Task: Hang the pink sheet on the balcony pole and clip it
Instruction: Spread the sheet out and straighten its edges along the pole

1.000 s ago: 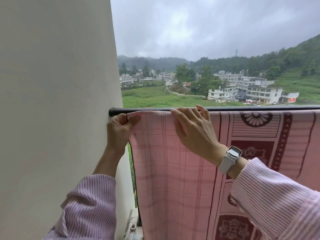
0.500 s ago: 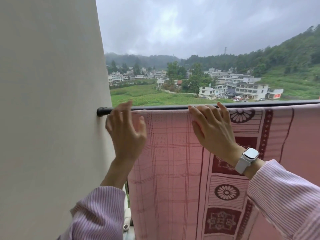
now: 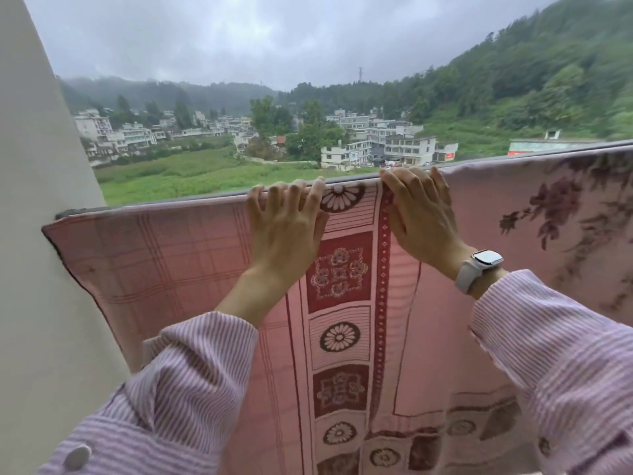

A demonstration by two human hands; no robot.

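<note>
The pink sheet (image 3: 191,269), with dark red patterned bands, hangs draped over the dark balcony pole (image 3: 352,179). Its left edge lies against the wall. My left hand (image 3: 287,231) rests on the sheet's top edge, its spread fingers bent over the pole. Just to its right, my right hand (image 3: 423,217) lies flat on the sheet with its fingertips at the pole. No clip is in view.
A pale wall (image 3: 41,234) stands close on the left, where the pole's end (image 3: 66,213) meets it. Beyond the pole is open air above green fields, buildings and wooded hills. A watch (image 3: 479,269) sits on my right wrist.
My left hand let go of the sheet's left corner by the wall and moved right along the pole, beside my right hand. The view has swung right.
</note>
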